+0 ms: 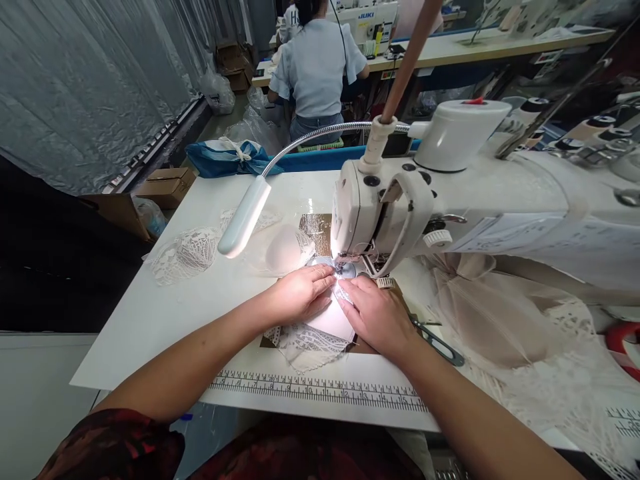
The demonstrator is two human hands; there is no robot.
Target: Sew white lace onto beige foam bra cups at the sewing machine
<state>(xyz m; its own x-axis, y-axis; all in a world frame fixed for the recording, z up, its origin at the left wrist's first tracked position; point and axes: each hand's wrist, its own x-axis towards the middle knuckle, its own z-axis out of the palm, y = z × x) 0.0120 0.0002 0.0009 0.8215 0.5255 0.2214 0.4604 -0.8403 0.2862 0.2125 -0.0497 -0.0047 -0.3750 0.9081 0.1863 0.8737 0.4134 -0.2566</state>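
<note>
My left hand (300,293) lies flat on a white lace fabric piece (313,340) on the sewing table, fingers stretched toward the needle area (345,269). Opposite it, my right hand (377,313) presses the same piece from the right, fingers together and pointing at the presser foot. The white sewing machine (400,207) stands just behind both hands. A padded bra cup (283,250) lies behind my left hand under the lamp.
A gooseneck lamp (245,217) hangs over the table's left. More lace (183,253) lies at far left, scissors (440,343) to the right of my right hand, sheer fabric (505,320) heaped further right. A ruler strip (320,387) runs along the front edge. Another person (317,67) sits at a machine beyond.
</note>
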